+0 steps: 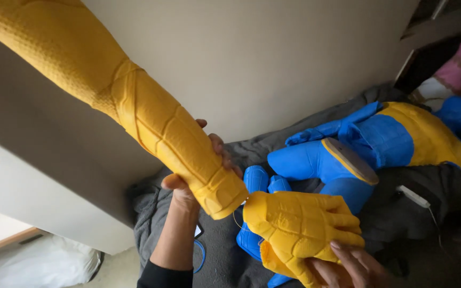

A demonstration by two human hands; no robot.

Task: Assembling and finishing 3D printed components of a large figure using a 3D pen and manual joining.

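The left hand [201, 176] wraps around the cuff end of a yellow costume forearm piece [150, 114] that slants up to the top left corner. The right hand [348, 266] grips a yellow costume glove [300, 224] from below, its wrist end touching the forearm piece's cuff. Blue costume parts [326, 165] lie on a grey blanket [401, 213] behind.

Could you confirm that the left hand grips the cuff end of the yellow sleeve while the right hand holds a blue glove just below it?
Not quite: the glove is yellow, not blue. In the head view the left hand grips the cuff end of the yellow sleeve, and the right hand holds the yellow glove just below it. The blue pieces lie behind.
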